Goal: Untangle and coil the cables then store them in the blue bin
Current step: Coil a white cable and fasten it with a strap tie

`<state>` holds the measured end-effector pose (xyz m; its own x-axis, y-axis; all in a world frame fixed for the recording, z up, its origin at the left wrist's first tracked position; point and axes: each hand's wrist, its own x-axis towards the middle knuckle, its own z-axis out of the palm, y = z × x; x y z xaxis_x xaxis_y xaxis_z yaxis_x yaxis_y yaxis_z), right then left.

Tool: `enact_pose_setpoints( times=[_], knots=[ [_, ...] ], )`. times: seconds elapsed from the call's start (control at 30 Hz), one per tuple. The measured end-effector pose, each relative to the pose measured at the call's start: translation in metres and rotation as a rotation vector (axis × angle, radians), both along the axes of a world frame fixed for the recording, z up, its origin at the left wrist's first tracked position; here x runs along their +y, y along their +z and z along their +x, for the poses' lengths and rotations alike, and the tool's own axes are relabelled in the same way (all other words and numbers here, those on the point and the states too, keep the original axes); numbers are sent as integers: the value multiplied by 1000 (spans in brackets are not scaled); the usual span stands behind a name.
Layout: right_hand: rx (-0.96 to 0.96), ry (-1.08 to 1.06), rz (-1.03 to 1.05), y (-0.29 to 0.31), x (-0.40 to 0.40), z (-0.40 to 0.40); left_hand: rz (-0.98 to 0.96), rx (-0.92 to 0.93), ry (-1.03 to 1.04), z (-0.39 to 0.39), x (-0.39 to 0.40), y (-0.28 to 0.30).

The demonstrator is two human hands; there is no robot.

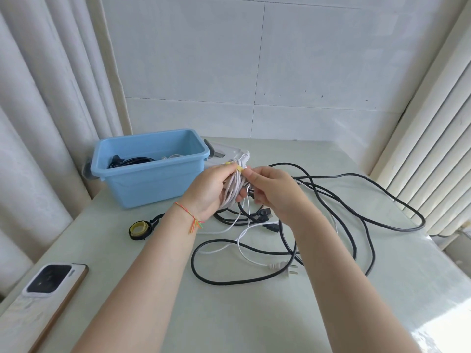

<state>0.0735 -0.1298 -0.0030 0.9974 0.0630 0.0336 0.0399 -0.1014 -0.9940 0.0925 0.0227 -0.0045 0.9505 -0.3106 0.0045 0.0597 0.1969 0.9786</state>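
My left hand [211, 189] grips a coiled white cable [235, 186] held above the table. A yellow tie [239, 168] wraps the top of the coil, and my right hand [274, 192] pinches that tie. Below the hands lies a tangle of black cable [356, 220] mixed with a loose white cable [244, 250] that ends in a white plug [285, 266]. The blue bin [150, 169] stands at the back left and holds a black coiled cable [132, 161].
A roll of yellow tie tape [139, 229] lies left of my left wrist. A phone [43, 299] rests at the table's near left corner. The bin's white lid [229, 151] lies behind the hands. Curtains hang on the left, blinds on the right.
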Motion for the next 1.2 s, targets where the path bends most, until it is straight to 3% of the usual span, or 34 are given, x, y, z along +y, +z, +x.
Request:
enact_pose_setpoints(
  times=[0.1,0.3,0.7,0.87,1.03,1.2],
  knots=[
    [32,75,144,3,-9,0,-97,-47,14,0,5,4],
    [84,-70,11,-2,-5,1,-39,-57,83,-1,4,5],
    [151,-58,1,-9,-8,4,-183,92,-94,-10,-3,9],
    [-53,-240,-183,-13,-3,8,-287,144,-234,-9,7,13],
    [-250,71,-136,-4,-7,2,-400,276,-319,-8,10,11],
    [-217,61,-356,-1,-7,-3,-203,287,-223,-4,10,9]
  ],
)
